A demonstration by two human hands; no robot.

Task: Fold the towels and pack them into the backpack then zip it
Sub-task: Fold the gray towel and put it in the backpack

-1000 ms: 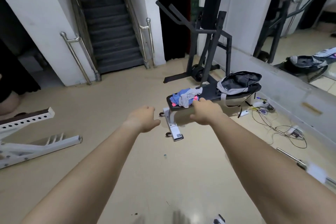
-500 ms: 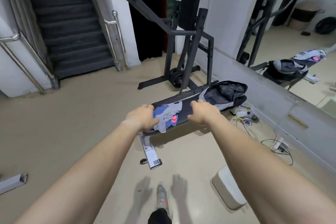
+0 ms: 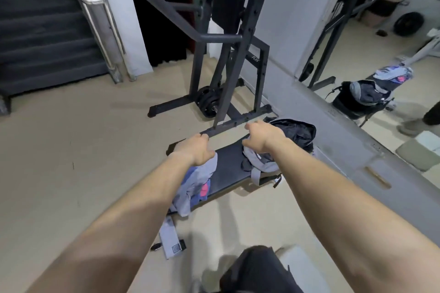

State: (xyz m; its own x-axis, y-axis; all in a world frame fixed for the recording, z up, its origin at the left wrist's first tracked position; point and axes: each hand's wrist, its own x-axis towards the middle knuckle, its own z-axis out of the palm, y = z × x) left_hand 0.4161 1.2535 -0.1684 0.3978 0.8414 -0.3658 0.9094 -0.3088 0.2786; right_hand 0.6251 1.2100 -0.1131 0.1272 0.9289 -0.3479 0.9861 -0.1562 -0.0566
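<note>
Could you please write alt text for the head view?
A person's left hand and right hand reach over a black bench holding crumpled towels and a grey-and-black backpack. A weight rack stands behind, stairs at the far left.

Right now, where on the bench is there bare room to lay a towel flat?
Only the black pad strip of the bench between the towels and the backpack is bare, and it is narrow. Its near end is under the towels, its far end under the backpack. The floor left of the bench is open.
</note>
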